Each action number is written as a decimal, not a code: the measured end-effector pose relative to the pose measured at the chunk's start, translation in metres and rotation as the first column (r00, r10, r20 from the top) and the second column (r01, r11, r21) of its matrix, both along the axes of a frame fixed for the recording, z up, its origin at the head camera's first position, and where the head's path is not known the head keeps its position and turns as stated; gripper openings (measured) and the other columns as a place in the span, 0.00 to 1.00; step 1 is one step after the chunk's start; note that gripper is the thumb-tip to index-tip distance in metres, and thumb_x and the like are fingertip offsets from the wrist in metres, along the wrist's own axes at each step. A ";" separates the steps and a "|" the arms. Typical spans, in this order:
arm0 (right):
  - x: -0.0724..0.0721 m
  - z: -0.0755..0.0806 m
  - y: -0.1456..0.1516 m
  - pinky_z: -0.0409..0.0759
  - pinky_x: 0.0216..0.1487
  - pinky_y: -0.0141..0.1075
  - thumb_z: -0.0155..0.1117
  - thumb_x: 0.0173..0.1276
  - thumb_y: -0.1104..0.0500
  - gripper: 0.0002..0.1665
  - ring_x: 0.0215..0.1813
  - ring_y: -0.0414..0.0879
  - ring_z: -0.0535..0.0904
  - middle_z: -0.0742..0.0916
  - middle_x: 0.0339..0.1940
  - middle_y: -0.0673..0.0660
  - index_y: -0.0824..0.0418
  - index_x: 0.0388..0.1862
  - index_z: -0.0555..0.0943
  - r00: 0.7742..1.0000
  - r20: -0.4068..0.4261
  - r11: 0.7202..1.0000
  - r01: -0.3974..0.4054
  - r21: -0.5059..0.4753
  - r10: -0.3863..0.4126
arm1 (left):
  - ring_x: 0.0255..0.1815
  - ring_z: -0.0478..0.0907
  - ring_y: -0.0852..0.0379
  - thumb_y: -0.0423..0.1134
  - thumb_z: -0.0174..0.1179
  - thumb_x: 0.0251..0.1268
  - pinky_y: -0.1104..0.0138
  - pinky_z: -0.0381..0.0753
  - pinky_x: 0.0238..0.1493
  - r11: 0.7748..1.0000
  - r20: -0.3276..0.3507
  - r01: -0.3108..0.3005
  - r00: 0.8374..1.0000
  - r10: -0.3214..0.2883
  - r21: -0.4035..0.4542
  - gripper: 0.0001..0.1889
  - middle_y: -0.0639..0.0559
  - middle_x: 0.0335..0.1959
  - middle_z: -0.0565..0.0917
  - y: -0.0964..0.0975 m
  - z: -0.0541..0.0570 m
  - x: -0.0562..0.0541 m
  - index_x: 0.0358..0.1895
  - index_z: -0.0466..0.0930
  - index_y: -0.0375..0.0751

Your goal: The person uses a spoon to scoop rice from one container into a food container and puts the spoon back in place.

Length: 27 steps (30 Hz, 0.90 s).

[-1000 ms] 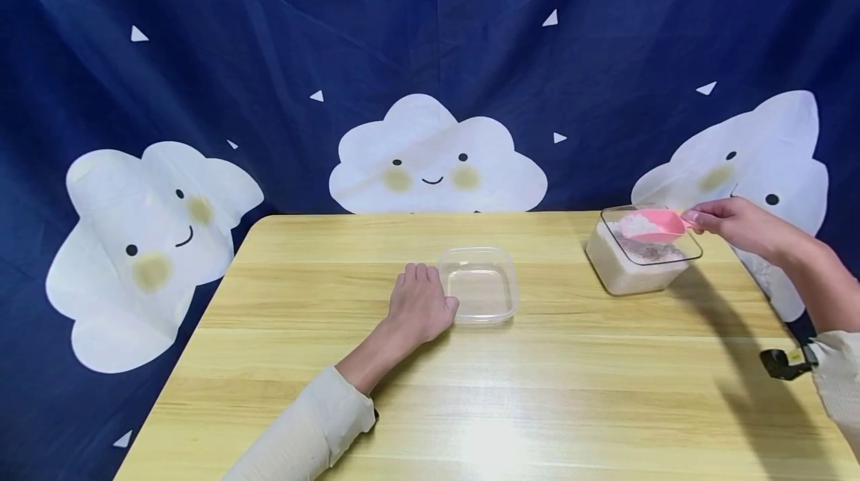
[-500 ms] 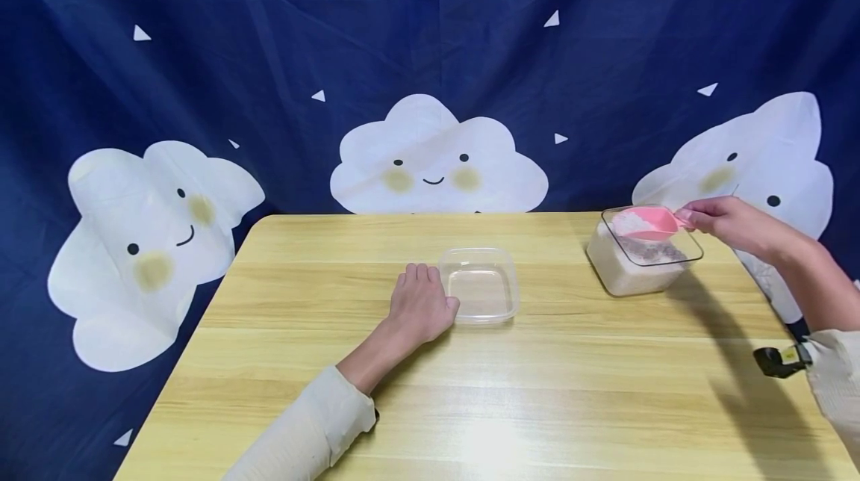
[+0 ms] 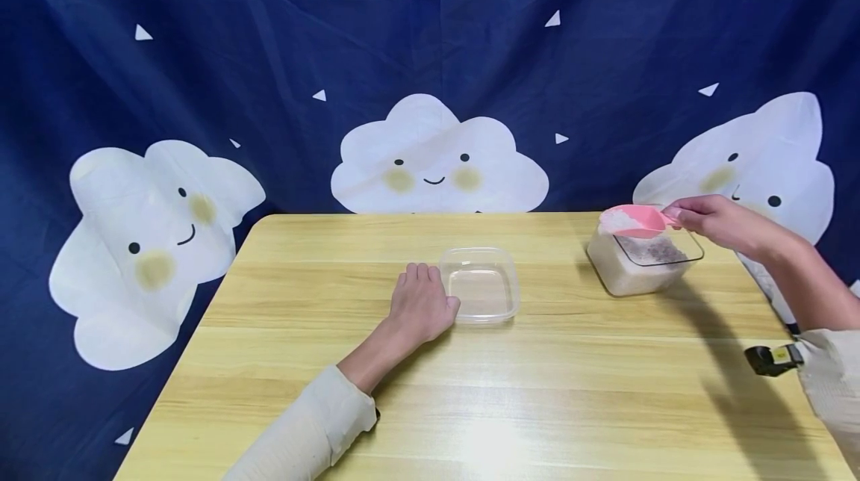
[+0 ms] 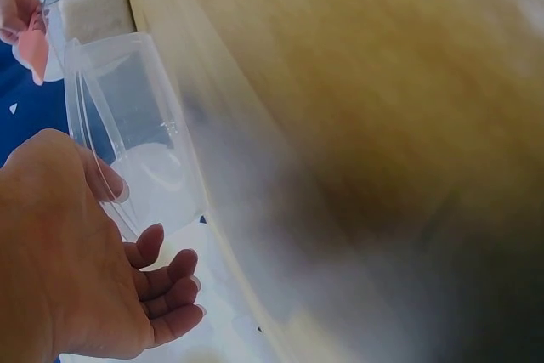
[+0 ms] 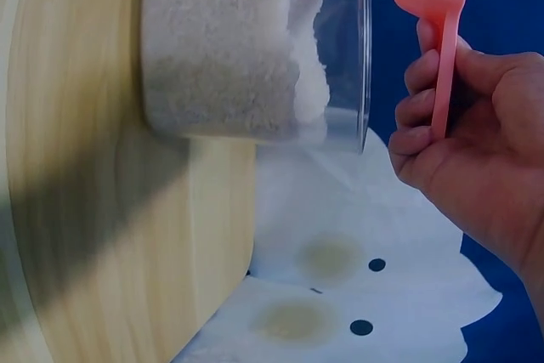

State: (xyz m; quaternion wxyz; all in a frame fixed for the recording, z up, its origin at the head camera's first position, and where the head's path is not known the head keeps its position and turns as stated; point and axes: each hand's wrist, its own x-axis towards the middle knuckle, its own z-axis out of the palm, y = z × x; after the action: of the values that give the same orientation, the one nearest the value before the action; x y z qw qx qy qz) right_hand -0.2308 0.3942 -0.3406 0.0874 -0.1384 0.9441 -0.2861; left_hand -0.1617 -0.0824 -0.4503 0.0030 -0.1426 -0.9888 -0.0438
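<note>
1. Scoop hung over the grain box, handle clamped in the right hand.
2. Stiff, probably light, it seemed best held there.
3. Left hand touched the clear tub; whether pinching, I couldn't tell.

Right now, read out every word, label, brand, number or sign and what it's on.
No readable text.
Yellow patch on the black device at the right sleeve: any marking too small to read.
Pink scoop, clear tub, filled container: no lettering visible.
Curtain: cloud faces, no words.
</note>
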 end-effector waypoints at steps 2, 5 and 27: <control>0.000 0.001 -0.004 0.68 0.43 0.21 0.48 0.84 0.59 0.18 0.43 0.26 0.73 0.83 0.37 0.37 0.70 0.53 0.81 1.000 0.001 1.000 -0.009 -0.018 0.009 | 0.40 0.64 0.46 0.49 0.43 0.66 0.61 0.66 0.45 1.000 -0.001 0.002 1.000 -0.002 -0.006 0.18 0.44 0.35 0.71 0.000 0.000 0.000 0.39 0.70 0.34; 0.000 0.002 -0.009 0.69 0.44 0.21 0.47 0.84 0.59 0.18 0.43 0.27 0.74 0.83 0.37 0.37 0.70 0.53 0.81 1.000 0.003 0.999 -0.025 -0.040 0.025 | 0.41 0.65 0.46 0.49 0.43 0.66 0.61 0.67 0.45 1.000 -0.003 0.004 1.000 -0.004 -0.017 0.18 0.44 0.36 0.71 -0.001 0.000 0.000 0.39 0.70 0.34; 0.000 0.003 -0.059 0.71 0.44 0.27 0.48 0.83 0.62 0.14 0.40 0.31 0.74 0.83 0.36 0.45 0.66 0.49 0.82 0.993 -0.014 0.990 -0.122 -0.067 0.121 | 0.41 0.64 0.47 0.49 0.42 0.64 0.61 0.67 0.46 1.000 0.019 -0.017 1.000 0.017 0.005 0.18 0.44 0.36 0.71 0.000 0.001 0.001 0.40 0.70 0.34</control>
State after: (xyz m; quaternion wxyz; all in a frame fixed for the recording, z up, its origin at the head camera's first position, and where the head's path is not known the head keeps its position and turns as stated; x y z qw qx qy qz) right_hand -0.2306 0.3352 -0.3374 0.0952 -0.2001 0.9240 -0.3115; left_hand -0.1608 -0.0823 -0.4489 -0.0056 -0.1338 -0.9898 -0.0475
